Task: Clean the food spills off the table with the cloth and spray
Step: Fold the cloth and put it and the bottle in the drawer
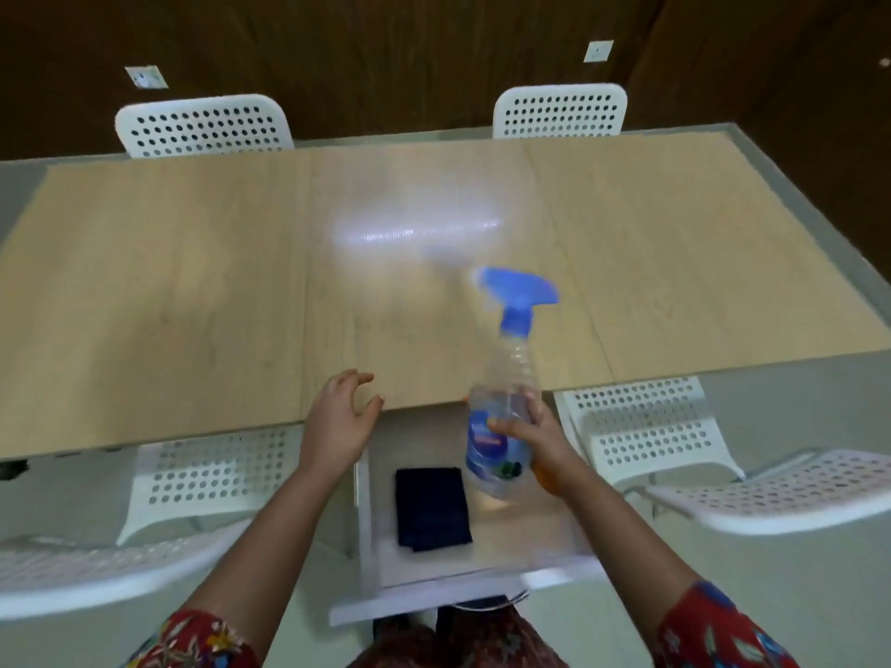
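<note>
Right hand [535,433]: gripping the spray bottle [494,402].
Left hand [337,417]: hovering empty, fingers relaxed, at desk [193,282] edge.
Cloth [432,508]: lying lower centre.

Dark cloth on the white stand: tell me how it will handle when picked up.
The dark cloth lies flat in a folded rectangle, so it is probably soft and floppy. Lifted by one corner, it would likely fall open. It looks thin, so it is probably light.

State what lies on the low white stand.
A folded dark cloth lies on the white stand. The spray bottle, gripped by the right hand, hides part of its surface.
</note>
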